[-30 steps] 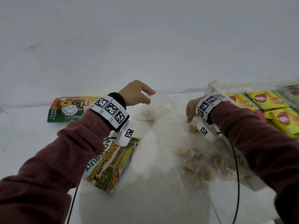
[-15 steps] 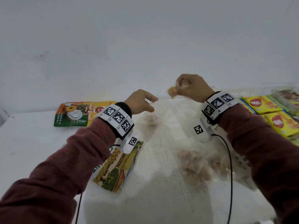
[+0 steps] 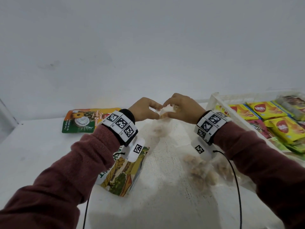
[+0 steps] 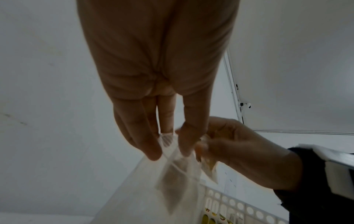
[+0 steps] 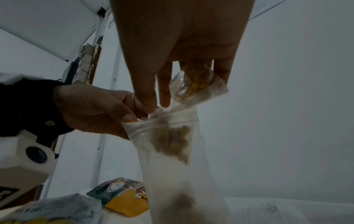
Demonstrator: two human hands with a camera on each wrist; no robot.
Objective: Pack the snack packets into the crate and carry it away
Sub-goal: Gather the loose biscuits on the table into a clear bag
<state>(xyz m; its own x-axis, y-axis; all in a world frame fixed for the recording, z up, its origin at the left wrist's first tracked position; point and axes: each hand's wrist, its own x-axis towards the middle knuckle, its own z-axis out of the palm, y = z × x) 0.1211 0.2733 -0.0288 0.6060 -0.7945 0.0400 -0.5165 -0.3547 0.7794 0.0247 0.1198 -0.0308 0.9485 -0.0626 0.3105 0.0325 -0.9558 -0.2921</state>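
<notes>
My left hand [image 3: 158, 111] pinches the top rim of a clear zip bag [image 3: 158, 128], which hangs down to the white table with a few brown snack pieces inside. My right hand [image 3: 165, 110] meets it at the bag's mouth and grips a small clear snack packet [image 5: 197, 84] with yellow-brown pieces. In the left wrist view, the left fingers [image 4: 153, 151] pinch the bag's edge [image 4: 172, 174]. In the right wrist view, the right hand [image 5: 164, 98] holds the small packet just above the bag [image 5: 172, 151]. The white crate [image 3: 214, 100] stands to the right, holding yellow packets [image 3: 265, 109].
More small clear snack packets [image 3: 203, 167] lie on the table under my right wrist. A jackfruit packet [image 3: 122, 172] lies under my left wrist, and a pineapple biscuit packet [image 3: 84, 121] lies at the back left. A white wall stands close behind the table.
My right hand picked a small packet off the table, lifted it and brought it left to the bag's mouth. My left hand raised the bag's rim slightly.
</notes>
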